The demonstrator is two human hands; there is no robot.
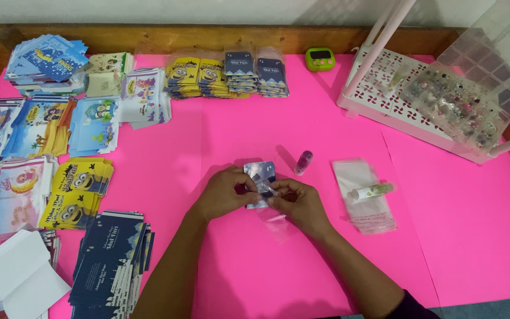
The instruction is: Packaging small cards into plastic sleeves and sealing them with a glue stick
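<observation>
Both hands met at the middle of the pink table sheet (219,136). The left hand (222,195) and the right hand (299,204) pinched a small dark-blue printed card in a clear plastic sleeve (259,177) between closed fingertips. A small purple bottle (303,162) lay just beyond the right hand.

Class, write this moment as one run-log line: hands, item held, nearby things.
left hand: holds small card | right hand: on card and clear sleeve | nearby: purple vial, bag stack, pink table
</observation>
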